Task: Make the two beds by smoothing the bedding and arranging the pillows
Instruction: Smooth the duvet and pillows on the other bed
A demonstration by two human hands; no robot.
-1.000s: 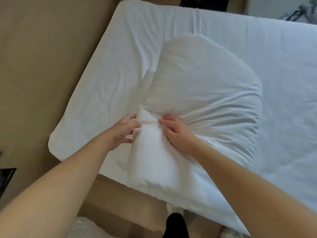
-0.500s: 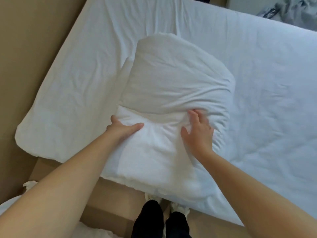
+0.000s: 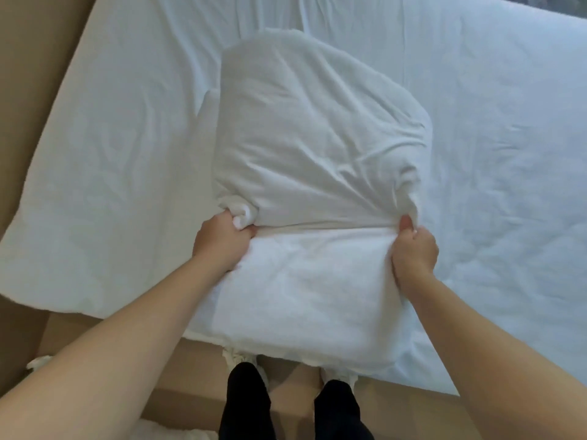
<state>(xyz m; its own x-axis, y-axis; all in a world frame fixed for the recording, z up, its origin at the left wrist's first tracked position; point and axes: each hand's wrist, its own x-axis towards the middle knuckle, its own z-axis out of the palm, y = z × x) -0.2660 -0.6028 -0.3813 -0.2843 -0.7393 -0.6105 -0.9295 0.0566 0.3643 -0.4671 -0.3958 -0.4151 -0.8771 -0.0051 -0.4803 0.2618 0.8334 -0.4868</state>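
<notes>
On a white-sheeted bed (image 3: pixel 492 138) over a tan floor (image 3: pixel 35 46), the pillow (image 3: pixel 305 296) lies at the bed's near edge, only half inside its pillowcase (image 3: pixel 311 138), whose open hem the left hand (image 3: pixel 222 241) and right hand (image 3: pixel 413 254) clutch at opposite sides, so casing, placing and smoothing seem left to do.

a plain tan floor (image 3: pixel 178 369) runs along the near edge of the bed (image 3: pixel 508 154) and up its left side. a small white scrap of cloth (image 3: pixel 39 363) lies on it at the lower left, with more white fabric (image 3: pixel 171 435) at the bottom edge. a blurred grey patch (image 3: pixel 568 7) fills the top right corner. the light is soft and even.
</notes>
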